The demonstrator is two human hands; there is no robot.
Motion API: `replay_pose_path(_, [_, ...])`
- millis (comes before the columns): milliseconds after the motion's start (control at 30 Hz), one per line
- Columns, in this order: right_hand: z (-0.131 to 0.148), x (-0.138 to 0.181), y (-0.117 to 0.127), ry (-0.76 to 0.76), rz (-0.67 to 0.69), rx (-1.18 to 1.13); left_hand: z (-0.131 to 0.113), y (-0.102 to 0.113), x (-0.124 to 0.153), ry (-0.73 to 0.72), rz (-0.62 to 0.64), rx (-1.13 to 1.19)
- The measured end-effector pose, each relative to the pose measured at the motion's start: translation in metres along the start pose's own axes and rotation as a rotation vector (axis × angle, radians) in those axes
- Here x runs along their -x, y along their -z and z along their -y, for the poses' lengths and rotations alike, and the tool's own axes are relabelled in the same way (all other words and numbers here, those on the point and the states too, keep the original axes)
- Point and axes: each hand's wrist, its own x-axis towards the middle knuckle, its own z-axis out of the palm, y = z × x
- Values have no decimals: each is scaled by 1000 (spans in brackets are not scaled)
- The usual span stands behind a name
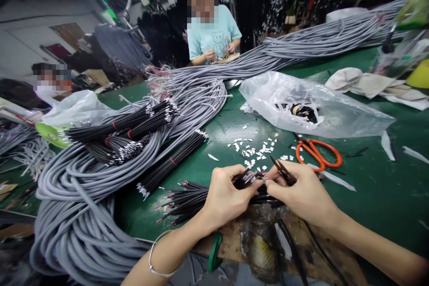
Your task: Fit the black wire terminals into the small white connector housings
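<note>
Clearly the work seems only partly done: the left hand (225, 196) grips a loose bundle of thin black wires (187, 199) at the near edge of the green counter (375, 187), and the right hand (303, 190) pinches one wire end beside it. Many small white pieces (256, 149) lie just beyond, and tied black bundles (170, 163) wait at the left.

Cable coils (100, 178) hog the left of the table (385, 187). Scissors (318, 152) sit right of the scattered bits (254, 149), plastic bag (311, 107) just behind, with something inside, connectors maybe. Wire bundle (187, 199) lies near edge.
</note>
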Motion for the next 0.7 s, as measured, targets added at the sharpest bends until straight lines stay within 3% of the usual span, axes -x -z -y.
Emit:
replay_pose_path(133, [2,4,-7,-55,84,-57,1,-1,-2,12,-78,75])
replay_pose_path(233, [9,8,-9,81,148,-35,-1,3,-8,17,-145,131])
replay_pose_path(300, [11,8,-6,145,36,-6,-2,5,-11,22,-125,165])
replay_pose_path(400, [6,3,-2,120,-124,29,-3,6,-13,25,-77,205])
replay_pose_path(700, [-7,1,-4,265,-109,59,-4,5,-6,-16,74,103])
